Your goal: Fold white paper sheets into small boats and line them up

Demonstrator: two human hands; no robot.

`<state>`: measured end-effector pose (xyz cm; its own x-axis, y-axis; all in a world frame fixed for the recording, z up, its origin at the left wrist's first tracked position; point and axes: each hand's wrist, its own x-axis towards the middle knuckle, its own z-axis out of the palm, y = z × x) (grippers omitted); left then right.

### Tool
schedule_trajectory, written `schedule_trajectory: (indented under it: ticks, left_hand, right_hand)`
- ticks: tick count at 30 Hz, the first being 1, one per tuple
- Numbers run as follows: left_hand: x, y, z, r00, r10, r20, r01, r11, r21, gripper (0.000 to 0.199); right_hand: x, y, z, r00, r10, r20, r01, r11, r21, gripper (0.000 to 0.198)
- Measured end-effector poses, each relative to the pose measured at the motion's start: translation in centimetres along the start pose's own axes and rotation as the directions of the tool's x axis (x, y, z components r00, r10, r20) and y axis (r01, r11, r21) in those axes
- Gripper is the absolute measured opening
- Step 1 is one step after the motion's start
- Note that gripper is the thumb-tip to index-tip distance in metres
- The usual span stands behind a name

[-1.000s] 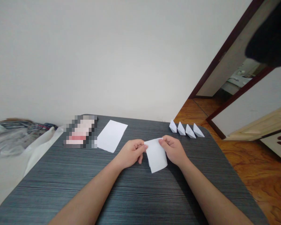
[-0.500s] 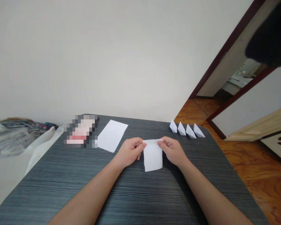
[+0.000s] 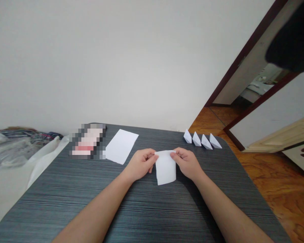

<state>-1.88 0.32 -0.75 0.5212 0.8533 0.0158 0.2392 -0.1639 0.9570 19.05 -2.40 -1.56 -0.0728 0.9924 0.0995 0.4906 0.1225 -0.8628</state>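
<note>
Between my hands is a folded sheet of white paper (image 3: 166,168), its lower part hanging toward me with a slight curve. My left hand (image 3: 142,164) pinches its top left corner between thumb and fingers. At the top right corner my right hand (image 3: 187,162) grips it the same way, thumb on the near face. The fingers behind the paper are partly hidden. Beyond my left hand, a flat stack or sheet of white paper (image 3: 122,146) lies on the dark table.
Several folded white paper boats (image 3: 197,139) stand in a row at the table's (image 3: 147,216) far right corner. A blurred-out flat object (image 3: 88,141) lies at the far left. Behind the table rises a pale wall (image 3: 131,67). Plastic-covered bundles (image 3: 15,148) are at the left.
Both hands keep their hold in nearly the same place. The paper's lower edge has swung very slightly to the right.
</note>
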Motion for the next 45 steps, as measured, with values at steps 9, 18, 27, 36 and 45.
schedule_trajectory:
  ticks: [9,18,27,36,45]
  left_hand:
    - [-0.04,0.49,-0.1,0.999,-0.009,-0.041,0.011,0.999,0.041,0.033]
    - [-0.21,0.97,-0.24,1.0,0.023,-0.015,-0.021,0.995,0.095,0.033]
    - [-0.2,0.81,-0.25,0.998,0.045,-0.039,-0.04,0.991,0.128,0.033]
    - [0.04,0.62,-0.14,0.989,0.05,-0.141,-0.032,0.991,0.129,0.03]
    - [-0.07,0.7,0.12,1.0,-0.028,0.008,0.028,1.0,0.006,0.033]
  right_hand:
    - [-0.08,-0.47,0.09,1.0,-0.023,0.022,0.023,1.0,-0.007,0.025]
    - [-0.07,-0.44,-0.04,1.0,-0.016,0.025,0.016,1.0,0.003,0.026]
    - [0.0,-0.46,0.02,0.999,-0.001,0.047,0.0,1.0,0.028,0.027]
    - [0.21,-0.17,0.21,0.994,0.029,0.103,-0.029,1.0,0.002,0.033]
    - [0.03,-0.92,-0.07,0.996,0.09,0.018,-0.091,0.993,0.076,0.03]
